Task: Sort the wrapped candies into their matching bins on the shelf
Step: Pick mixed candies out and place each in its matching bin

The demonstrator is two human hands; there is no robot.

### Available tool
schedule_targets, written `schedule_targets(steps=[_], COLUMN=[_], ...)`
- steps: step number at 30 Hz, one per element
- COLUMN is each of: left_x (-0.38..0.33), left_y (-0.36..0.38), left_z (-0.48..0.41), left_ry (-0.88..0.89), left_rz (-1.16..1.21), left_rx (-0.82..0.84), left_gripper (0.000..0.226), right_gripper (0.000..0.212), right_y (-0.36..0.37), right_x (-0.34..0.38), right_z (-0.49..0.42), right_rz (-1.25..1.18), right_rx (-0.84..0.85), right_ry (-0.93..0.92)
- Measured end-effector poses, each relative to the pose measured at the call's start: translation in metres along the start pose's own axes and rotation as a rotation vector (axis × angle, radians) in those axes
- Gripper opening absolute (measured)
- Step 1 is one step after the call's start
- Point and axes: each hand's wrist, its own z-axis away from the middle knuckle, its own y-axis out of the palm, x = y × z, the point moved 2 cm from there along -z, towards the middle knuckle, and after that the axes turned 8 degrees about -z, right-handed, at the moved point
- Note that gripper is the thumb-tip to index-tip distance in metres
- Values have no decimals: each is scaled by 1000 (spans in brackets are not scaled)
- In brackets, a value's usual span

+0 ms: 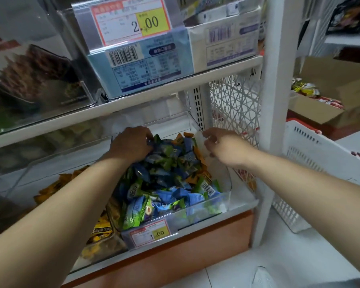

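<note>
A clear plastic bin (220, 201) on the lowest shelf holds a heap of blue and green wrapped candies (168, 179), with a few orange wrapped candies (188, 135) at the back and right side. My left hand (131, 143) reaches deep into the bin, its fingers curled round blue candies at the top of the heap. My right hand (222, 145) is at the bin's right wall, fingers pinching the clear rim near the back. To the left, a second clear bin (104, 244) holds yellow and orange wrapped candies (100, 230).
The shelf above (195, 76) carries clear bins and boxes with a 2.00 price tag (131, 22). A white upright post (276, 100) and lattice panel (235, 104) stand right of the bin. A white plastic basket (312, 169) and cardboard boxes (328, 109) sit on the floor at right.
</note>
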Motion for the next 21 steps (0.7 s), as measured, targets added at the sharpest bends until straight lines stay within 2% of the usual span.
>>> schedule_targets(steps=[2, 4, 5, 7, 11, 16, 21], left_x=[-15, -49, -67, -96, -116, -124, -126], left_y=[-3, -7, -4, 10, 41, 57, 68], left_z=[4, 14, 18, 25, 22, 17, 14], left_ry=[-2, 156, 270, 403, 325, 343, 321], left_rz=[-49, 117, 189, 247, 286, -12, -58], left_rx=[-47, -143, -117, 62, 258, 372, 506], left_gripper=[44, 32, 22, 14, 37, 39, 86], right_gripper=[37, 38, 38, 38, 33, 31, 34], right_y=[0, 0, 0, -1, -1, -1, -2], right_x=[-1, -1, -1, 0, 1, -1, -1], right_z=[-1, -2, -2, -1, 1, 0, 1], right_rz=[13, 22, 23, 33, 51, 14, 19], right_rx=[0, -2, -5, -11, -12, -13, 21], right_ry=[0, 6, 10, 18, 0, 5, 20])
